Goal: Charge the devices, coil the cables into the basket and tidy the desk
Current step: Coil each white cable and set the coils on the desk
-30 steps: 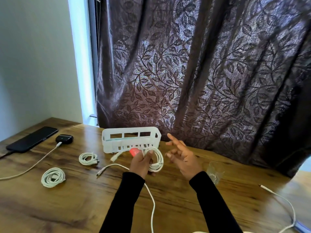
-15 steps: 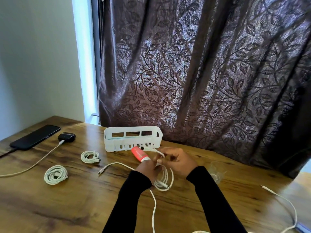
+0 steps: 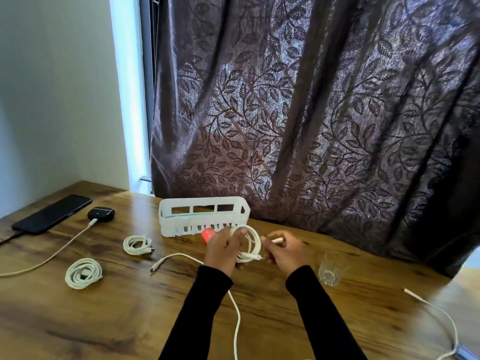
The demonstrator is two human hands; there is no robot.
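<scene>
My left hand (image 3: 222, 252) grips a coil of white cable (image 3: 250, 244) just above the wooden desk, in front of the white slotted basket (image 3: 181, 224). My right hand (image 3: 284, 252) pinches that cable's free end (image 3: 277, 240) beside the coil. A red object (image 3: 207, 233) pokes out behind my left hand. Two finished white coils (image 3: 137, 245) (image 3: 83, 273) lie on the desk to the left. A black phone (image 3: 53, 213) and a black earbud case (image 3: 101, 213) sit at the far left, each with a cable plugged in.
A loose white cable (image 3: 236, 320) runs from between my arms toward the desk's front edge. A clear glass (image 3: 331, 268) stands right of my right hand. Another white cable (image 3: 439, 315) trails at the far right. A dark leaf-patterned curtain (image 3: 311, 113) hangs behind the desk.
My right hand went from open to closed on the cable end. The coil hung low half a second ago and is now held upright again in my left hand.
</scene>
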